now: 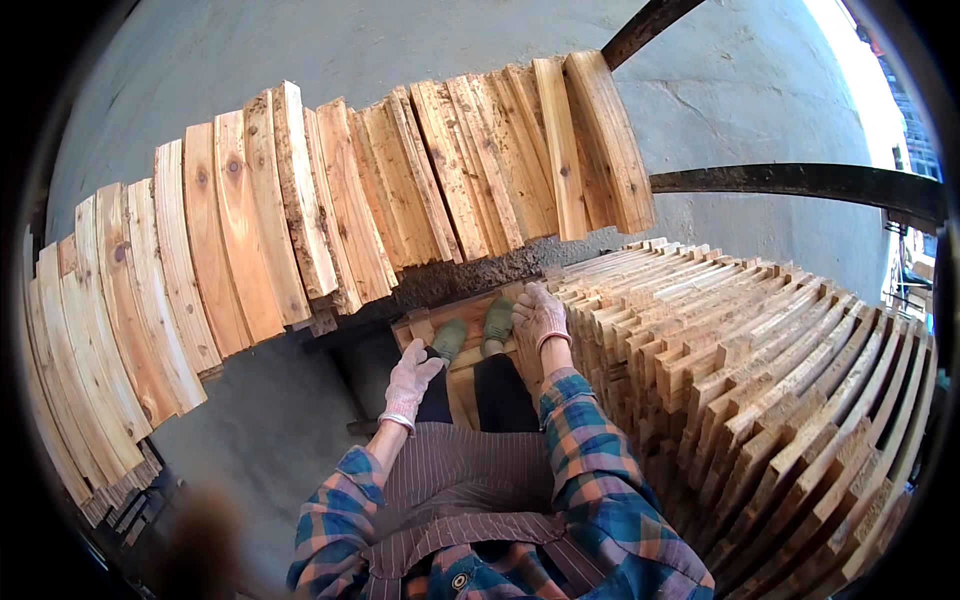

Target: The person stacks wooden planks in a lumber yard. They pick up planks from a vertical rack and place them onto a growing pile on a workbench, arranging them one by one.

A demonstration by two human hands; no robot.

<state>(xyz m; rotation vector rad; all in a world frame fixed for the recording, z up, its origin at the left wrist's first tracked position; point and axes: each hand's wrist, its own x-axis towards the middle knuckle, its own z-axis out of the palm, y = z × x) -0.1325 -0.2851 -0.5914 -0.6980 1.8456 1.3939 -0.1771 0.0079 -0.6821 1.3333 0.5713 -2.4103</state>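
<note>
My left hand (410, 382), in a pale pinkish knit glove, hangs in front of my apron beside my left leg. Its fingers are loosely apart and nothing shows in them. My right hand (541, 314), gloved alike, is at the left end of the stacked wooden boards (700, 330) on my right, close against the board ends. Its fingers are bent, and whether they grip a board is hidden. Ahead of both hands stretches a long row of rough-sawn planks (240, 220), laid side by side, some with knots and bark marks.
My green shoes (450, 338) stand on a wooden platform (463, 395) between the row and the stack. Dark metal bars (790, 180) run beyond the planks at the right. Grey concrete floor (270, 420) shows at the left. A blurred brown shape (208, 535) fills the lower left.
</note>
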